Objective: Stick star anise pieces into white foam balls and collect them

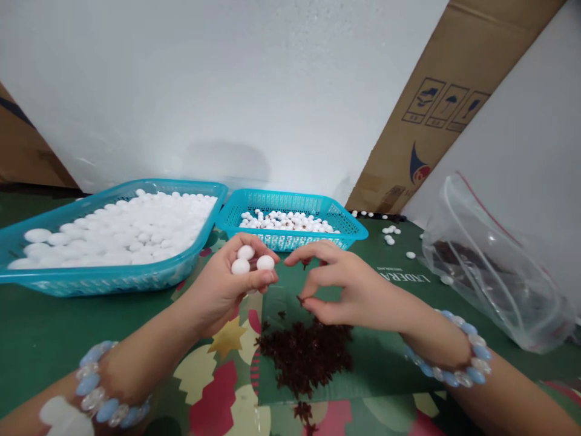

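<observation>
Your left hand (227, 284) is up off the table with three white balls (247, 261) bunched at its fingertips, fingers curled in and clamped on them, palm turned toward your right hand. The balls sit at the top of that hand, right in front of the small basket (349, 227).

Your right hand (349, 290) is just beside it, thumb and forefinger pinched together on a tiny dark bit (300, 300) that looks like a piece of star anise. It's too small to be sure how much is actually in the pinch, but the fingers are closed, not spread.

The relation that matters: the balls lie to the left of your right fingertips and a little higher, with only a narrow gap between the two hands. They're near but not touching. The anise pile (306, 357) is straight below the right hand on the green mat (385, 363), so the right hand is clearly the nearer one to it.

The big tray (109, 275) of balls is off to your left, well apart from the pinch, and the clear bag (494, 272) lies open on the right. A few loose balls (390, 233) sit on the mat behind it all.
</observation>
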